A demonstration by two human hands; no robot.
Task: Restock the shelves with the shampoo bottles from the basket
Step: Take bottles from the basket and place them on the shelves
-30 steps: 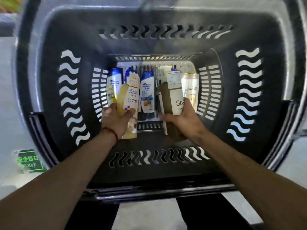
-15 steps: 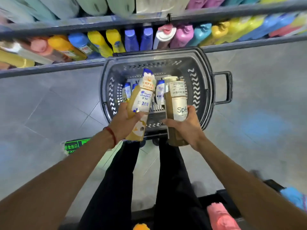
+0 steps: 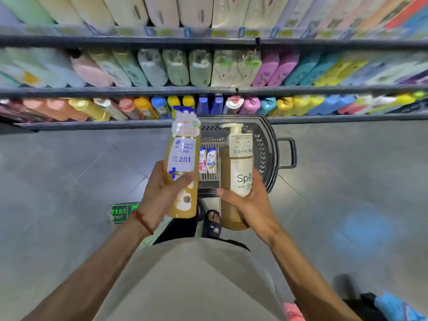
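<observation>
Findings: the person is standing over a dark plastic basket [image 3: 266, 144], which is sitting on the floor just in front of the lowest shelf [image 3: 92, 125].

- The left hand [image 3: 162, 195] is gripping an amber 2-in-1 shampoo bottle [image 3: 183, 154] with a blue cap, thumb lying across the label.
- The right hand [image 3: 250, 202] is clasping an amber pump bottle [image 3: 239, 163] marked "Spe", fingers curling round its body.
- Both bottles are being held upright above the basket, clear of it and short of any shelf.
- At least two small white bottles [image 3: 207, 159] are lying in the basket; the rest of its interior is hidden.

Assessment: the restocking is looking only partly done. Two bottles are awaiting placement and at least two more are waiting for collection. No open gap is showing in the blurred shelf rows.
</observation>
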